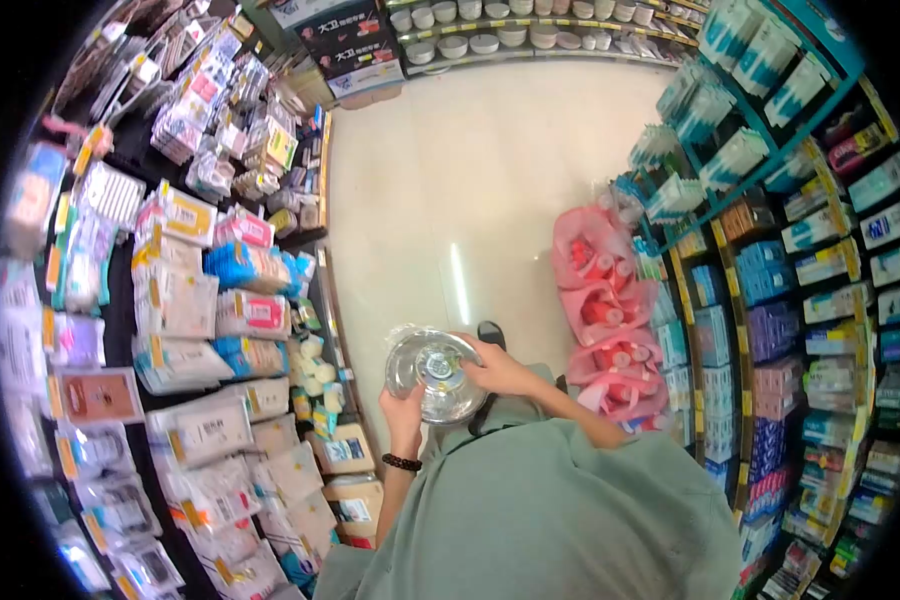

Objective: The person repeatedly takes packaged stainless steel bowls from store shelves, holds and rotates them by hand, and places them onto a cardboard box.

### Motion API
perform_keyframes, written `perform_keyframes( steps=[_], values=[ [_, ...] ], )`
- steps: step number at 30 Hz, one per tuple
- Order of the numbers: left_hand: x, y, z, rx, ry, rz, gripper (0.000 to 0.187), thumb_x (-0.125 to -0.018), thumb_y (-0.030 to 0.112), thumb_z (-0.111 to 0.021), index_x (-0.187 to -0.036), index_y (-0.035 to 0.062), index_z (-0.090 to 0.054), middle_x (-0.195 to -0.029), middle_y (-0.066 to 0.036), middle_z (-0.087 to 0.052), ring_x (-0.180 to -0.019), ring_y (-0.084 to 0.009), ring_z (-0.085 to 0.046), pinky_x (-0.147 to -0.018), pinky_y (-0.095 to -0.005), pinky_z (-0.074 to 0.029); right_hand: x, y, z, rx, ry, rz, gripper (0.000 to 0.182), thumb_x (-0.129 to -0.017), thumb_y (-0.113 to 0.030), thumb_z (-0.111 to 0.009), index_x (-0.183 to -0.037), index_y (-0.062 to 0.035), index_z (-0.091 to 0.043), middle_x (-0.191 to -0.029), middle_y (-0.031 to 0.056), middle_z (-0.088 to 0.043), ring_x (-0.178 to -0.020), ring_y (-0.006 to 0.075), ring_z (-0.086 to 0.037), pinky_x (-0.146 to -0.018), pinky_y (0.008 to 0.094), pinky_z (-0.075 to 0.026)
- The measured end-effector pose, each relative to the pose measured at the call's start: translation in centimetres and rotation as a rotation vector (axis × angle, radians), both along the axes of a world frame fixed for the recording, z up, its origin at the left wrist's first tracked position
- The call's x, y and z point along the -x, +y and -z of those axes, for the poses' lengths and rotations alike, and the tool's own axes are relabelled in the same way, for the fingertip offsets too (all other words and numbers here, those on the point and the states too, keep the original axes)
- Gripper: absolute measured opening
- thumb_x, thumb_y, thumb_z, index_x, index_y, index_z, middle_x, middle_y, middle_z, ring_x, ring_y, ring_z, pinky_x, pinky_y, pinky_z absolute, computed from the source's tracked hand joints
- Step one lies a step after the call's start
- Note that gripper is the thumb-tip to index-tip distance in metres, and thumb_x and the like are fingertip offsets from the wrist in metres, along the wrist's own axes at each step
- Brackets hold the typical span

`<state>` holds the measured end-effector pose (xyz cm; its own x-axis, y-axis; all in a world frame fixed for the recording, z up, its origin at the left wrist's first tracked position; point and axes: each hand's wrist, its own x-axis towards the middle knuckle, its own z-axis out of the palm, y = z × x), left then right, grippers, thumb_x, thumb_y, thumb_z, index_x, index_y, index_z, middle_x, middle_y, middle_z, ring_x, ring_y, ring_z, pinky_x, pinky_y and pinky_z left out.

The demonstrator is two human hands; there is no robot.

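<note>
A round, shiny lid [431, 402] in clear plastic wrap, with a small label at its middle, is held in front of my body. My left hand [403, 412] grips its lower left edge, thumb over the top face. From the right, my right hand [498, 369] has its fingers closed at the lid's upper right side, close to the label. A dark beaded bracelet [401, 462] circles my left wrist. The loose wrap sticks up at the lid's upper left.
Shelves of packaged goods [210, 300] line the left side. Along the right runs another shelf of boxes [770, 330], with pink bags [582, 250] of bottles on the floor before it. Bowls [453, 46] stand on the far shelf, across the pale tiled floor [420, 170].
</note>
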<state>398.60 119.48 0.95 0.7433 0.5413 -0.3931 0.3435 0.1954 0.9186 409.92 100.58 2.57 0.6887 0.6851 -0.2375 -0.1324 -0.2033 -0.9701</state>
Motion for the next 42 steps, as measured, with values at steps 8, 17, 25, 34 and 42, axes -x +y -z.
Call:
perform_keyframes(
  steps=[8, 17, 25, 34, 42],
  values=[
    [-17.7, 2.5, -2.9, -0.026, -0.069, 0.097, 0.032, -0.083, -0.005, -0.067, -0.115, -0.0048, -0.064, -0.107, -0.008, -0.071, -0.094, -0.0156, -0.066, -0.083, -0.0303, -0.052, -16.2, 1.6, -2.3, -0.046, 0.049, 0.109, 0.052, -0.098, -0.017, -0.057, -0.147, -0.0043, -0.044, -0.12, 0.0158, -0.067, -0.112, 0.0218, -0.062, -0.098, 0.0358, -0.048],
    [-33.2, 4.9, 0.2, 0.062, -0.016, 0.189, 0.038, -0.083, -0.008, -0.064, -0.121, -0.0055, -0.061, -0.113, -0.01, -0.069, -0.099, -0.0168, -0.067, -0.086, -0.0313, -0.054, -29.9, 3.8, 0.7, -0.032, 0.065, 0.198, 0.047, -0.099, -0.01, -0.059, -0.144, 0.0008, -0.047, -0.13, 0.0132, -0.062, -0.122, 0.0193, -0.055, -0.107, 0.0341, -0.042],
    [-51.7, 11.2, 1.3, 0.08, 0.03, 0.289, 0.04, -0.083, -0.008, -0.061, -0.123, -0.0057, -0.06, -0.114, -0.011, -0.07, -0.1, -0.017, -0.067, -0.087, -0.0313, -0.054, -47.4, 9.4, 1.8, -0.015, 0.064, 0.254, 0.05, -0.098, -0.012, -0.059, -0.144, 0.0003, -0.046, -0.129, 0.0156, -0.063, -0.12, 0.0216, -0.058, -0.105, 0.0359, -0.045],
    [-69.7, 18.6, -2.1, 0.095, -0.089, 0.174, 0.039, -0.087, -0.008, -0.057, -0.125, -0.0055, -0.061, -0.117, -0.011, -0.069, -0.108, -0.018, -0.065, -0.095, -0.032, -0.05, -66.7, 17.9, -3.3, 0.01, 0.031, 0.206, 0.048, -0.098, -0.01, -0.058, -0.143, 0.0017, -0.047, -0.129, 0.0155, -0.063, -0.12, 0.0227, -0.058, -0.106, 0.0365, -0.044],
    [-80.3, 25.4, 0.3, 0.064, -0.012, 0.196, 0.043, -0.085, -0.007, -0.056, -0.128, -0.0043, -0.06, -0.119, -0.009, -0.069, -0.108, -0.0167, -0.064, -0.094, -0.0311, -0.049, -77.2, 23.6, 3.8, 0.043, -0.133, 0.215, 0.043, -0.095, -0.021, -0.062, -0.135, -0.0057, -0.056, -0.113, 0.0222, -0.066, -0.105, 0.0327, -0.064, -0.093, 0.0409, -0.049]
  ],
)
